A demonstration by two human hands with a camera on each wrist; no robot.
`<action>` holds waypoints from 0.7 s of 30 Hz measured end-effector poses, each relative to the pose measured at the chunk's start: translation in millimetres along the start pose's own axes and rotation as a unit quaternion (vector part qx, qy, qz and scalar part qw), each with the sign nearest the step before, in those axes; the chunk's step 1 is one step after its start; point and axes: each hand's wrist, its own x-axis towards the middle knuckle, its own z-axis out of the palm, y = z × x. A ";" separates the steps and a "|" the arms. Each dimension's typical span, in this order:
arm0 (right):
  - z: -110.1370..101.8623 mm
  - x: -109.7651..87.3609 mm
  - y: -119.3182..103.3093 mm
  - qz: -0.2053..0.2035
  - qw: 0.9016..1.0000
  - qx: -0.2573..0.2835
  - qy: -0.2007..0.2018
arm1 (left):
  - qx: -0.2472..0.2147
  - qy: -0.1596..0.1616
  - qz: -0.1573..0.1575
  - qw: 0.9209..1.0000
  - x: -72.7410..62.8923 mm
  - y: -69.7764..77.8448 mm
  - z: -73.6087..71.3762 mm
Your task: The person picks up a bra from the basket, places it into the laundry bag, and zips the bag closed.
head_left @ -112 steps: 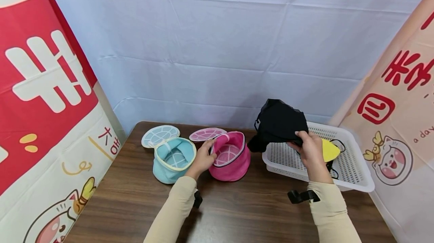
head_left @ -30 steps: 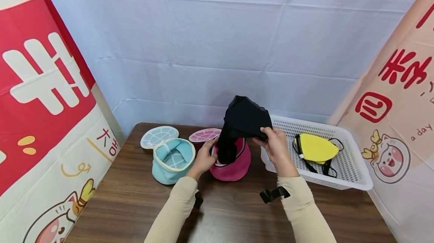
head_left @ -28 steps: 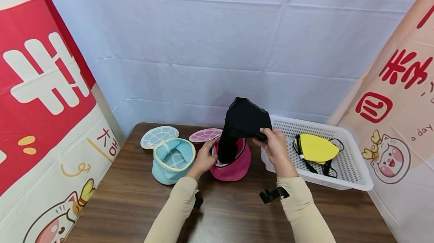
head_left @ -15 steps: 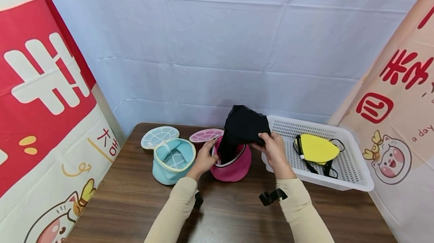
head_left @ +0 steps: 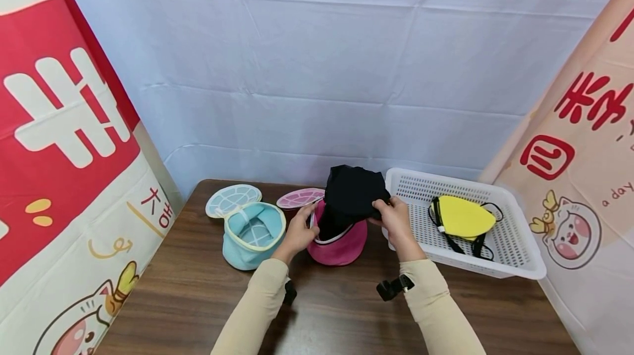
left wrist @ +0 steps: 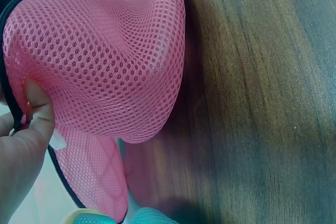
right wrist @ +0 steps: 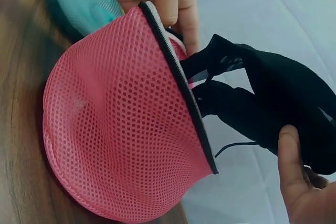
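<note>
My left hand (head_left: 299, 233) pinches the zippered rim of a pink mesh laundry bag (head_left: 340, 249) at its left side. The bag stands upright on the table, its lid (head_left: 299, 198) folded back behind it. My right hand (head_left: 396, 224) grips a black bra (head_left: 355, 192) by one edge, above the bag's mouth. In the right wrist view, the bra's straps and lower part reach through the opening while the folded cups (right wrist: 294, 98) stay outside. Left of the pink bag, a light blue mesh laundry bag (head_left: 245, 253) sits with its lid turned back.
A white perforated basket (head_left: 537, 267) stands at the right, close beside the pink bag. Inside it lies a yellow bra (head_left: 463, 216) with black straps. The brown wooden table (head_left: 342, 316) ends at a pale cloth backdrop (head_left: 297, 69), and printed cloths hang on both sides.
My right hand has carried the black bra left from above the basket, then lowered it partly into the pink bag. The left hand has kept its hold on the rim.
</note>
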 end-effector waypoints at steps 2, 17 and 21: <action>0.8 1.3 1.4 -0.006 1.000 -0.016 0.005 | -0.001 0.000 -0.002 1.000 0.0 0.0 0.1; 7.4 8.5 17.6 -0.054 0.983 -0.169 0.055 | -0.026 -0.010 -0.006 1.000 0.5 1.8 2.3; 11.3 8.1 19.4 -0.082 0.971 -0.209 0.079 | -0.024 -0.009 -0.001 1.000 1.4 0.8 2.7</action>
